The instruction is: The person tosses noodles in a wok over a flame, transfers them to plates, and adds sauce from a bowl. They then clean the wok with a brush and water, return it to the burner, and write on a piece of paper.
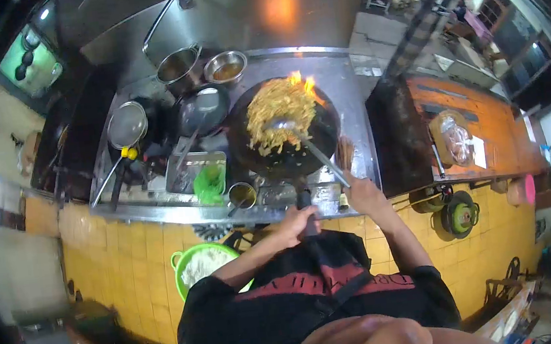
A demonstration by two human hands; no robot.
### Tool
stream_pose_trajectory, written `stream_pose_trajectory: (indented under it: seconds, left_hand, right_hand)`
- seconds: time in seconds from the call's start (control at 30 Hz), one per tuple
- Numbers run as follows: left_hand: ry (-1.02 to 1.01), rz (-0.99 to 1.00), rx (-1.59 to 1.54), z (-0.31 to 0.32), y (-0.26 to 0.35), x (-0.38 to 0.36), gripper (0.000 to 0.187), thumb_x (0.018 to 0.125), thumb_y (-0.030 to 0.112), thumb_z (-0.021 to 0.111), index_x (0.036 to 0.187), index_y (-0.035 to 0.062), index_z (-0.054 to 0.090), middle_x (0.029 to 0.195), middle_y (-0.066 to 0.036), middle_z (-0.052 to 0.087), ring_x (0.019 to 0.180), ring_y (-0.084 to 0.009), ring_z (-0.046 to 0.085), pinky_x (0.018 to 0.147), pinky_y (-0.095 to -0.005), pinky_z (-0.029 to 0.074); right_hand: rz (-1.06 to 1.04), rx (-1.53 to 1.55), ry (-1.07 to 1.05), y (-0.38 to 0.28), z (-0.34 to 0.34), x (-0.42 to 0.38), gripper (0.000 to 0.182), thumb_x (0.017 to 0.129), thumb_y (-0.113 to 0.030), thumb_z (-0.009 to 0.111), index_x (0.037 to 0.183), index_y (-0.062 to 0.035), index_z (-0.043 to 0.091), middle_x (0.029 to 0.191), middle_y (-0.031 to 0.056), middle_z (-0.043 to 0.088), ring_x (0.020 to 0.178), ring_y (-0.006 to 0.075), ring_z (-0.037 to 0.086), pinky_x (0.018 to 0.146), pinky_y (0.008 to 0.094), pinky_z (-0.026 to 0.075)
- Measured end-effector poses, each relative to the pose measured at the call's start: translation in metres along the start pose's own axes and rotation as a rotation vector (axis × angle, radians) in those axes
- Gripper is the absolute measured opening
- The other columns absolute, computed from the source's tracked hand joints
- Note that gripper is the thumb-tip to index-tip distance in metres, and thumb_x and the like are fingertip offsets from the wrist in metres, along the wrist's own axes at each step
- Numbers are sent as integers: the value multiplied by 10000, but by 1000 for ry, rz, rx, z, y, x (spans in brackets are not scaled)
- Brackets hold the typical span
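A large dark wok (pixel 267 159) sits on the stove, with a heap of noodles (pixel 279 108) in its upper part. Flames (pixel 306 85) rise at the wok's far right edge. My left hand (pixel 299 223) is closed around the wok's dark handle (pixel 304 202) at the counter's front. In my right hand (pixel 365 196) is the long metal handle of a ladle (pixel 323 157). The ladle's bowl rests against the noodles and partly covers them.
Left of the wok are a lidded dark pan (pixel 204 109), a strainer (pixel 127 125), a pot (pixel 179 71), a steel bowl (pixel 225 66) and a metal tray (pixel 182 178) with a green bag. A green tub (pixel 180 276) stands below; an orange table (pixel 485 123) is at right.
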State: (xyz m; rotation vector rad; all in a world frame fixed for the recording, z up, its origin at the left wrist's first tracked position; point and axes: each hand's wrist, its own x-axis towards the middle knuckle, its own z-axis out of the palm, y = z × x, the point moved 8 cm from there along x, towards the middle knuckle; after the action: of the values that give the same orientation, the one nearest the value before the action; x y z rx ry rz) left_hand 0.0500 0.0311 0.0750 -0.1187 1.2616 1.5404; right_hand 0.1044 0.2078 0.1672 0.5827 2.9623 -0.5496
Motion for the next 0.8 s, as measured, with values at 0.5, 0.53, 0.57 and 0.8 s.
stream_pose_trajectory:
  seconds: [0.5, 0.53, 0.57, 0.8]
  left_hand:
    - [-30, 122, -16, -43, -7, 53, 142, 873, 158, 578, 794, 62, 511, 619, -39, 513, 514, -147, 522, 471, -279, 433]
    - [-73, 243, 191, -55, 1, 80, 148, 873, 162, 582, 807, 58, 500, 621, -41, 515, 510, -143, 516, 468, -282, 433]
    - [-70, 158, 17, -67, -9, 104, 157, 880, 170, 582, 815, 53, 501, 628, -54, 520, 504, -151, 509, 466, -288, 435]
    - [54, 157, 3, -83, -11, 144, 136, 878, 189, 615, 867, 87, 526, 675, -17, 516, 568, -137, 503, 503, -304, 426]
  right_hand:
    - [197, 167, 127, 14, -39, -37, 530, 836, -206, 532, 1358, -196, 437, 813, 230, 642, 713, 376, 645, 623, 496, 507]
    - [165, 244, 204, 10, -37, -35, 530, 837, -195, 523, 1360, -193, 435, 818, 229, 641, 728, 373, 647, 622, 491, 508]
    - [171, 222, 220, 6, -26, -24, 538, 840, -184, 509, 1370, -172, 418, 805, 223, 639, 729, 369, 647, 612, 481, 508]
    - [233, 252, 62, 21, 103, 49, 474, 891, -158, 427, 1339, -5, 392, 813, 185, 652, 652, 340, 667, 523, 442, 529]
